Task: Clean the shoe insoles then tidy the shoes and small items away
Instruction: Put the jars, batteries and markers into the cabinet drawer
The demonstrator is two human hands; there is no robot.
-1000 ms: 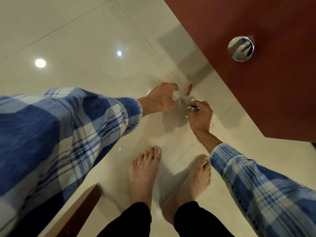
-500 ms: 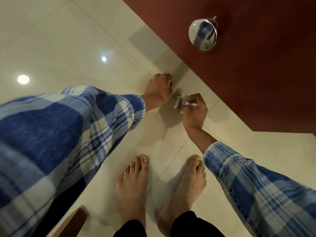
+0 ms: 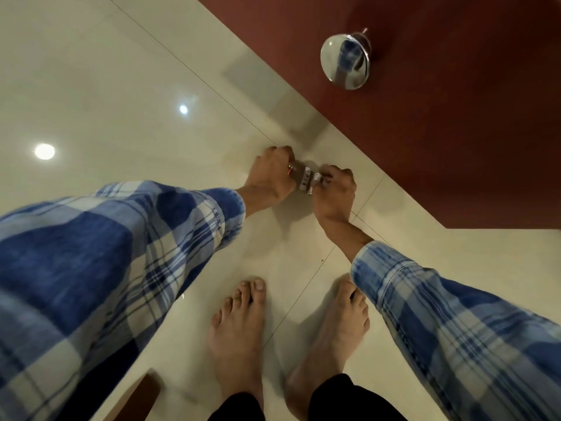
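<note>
On the glossy tile floor (image 3: pixel 121 86) beside the red door (image 3: pixel 455 132), your left hand (image 3: pixel 270 177) and right hand (image 3: pixel 334 192) both clench small items (image 3: pixel 305 180), which bridge the narrow gap between them.

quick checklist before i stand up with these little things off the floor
1. Left hand grips the small red item: ok, fingers are curled round it.
2. Right hand holds the white printed cylinders: ok, though their number is hard to tell.
3. Nothing left lying under the hands: cannot tell, they cover that spot.
4. Bare feet flat on the glossy cream tiled floor: ok.
5. Head room beside the red-brown door and its round chrome knob: cannot tell; the door stands close to the hands.
</note>
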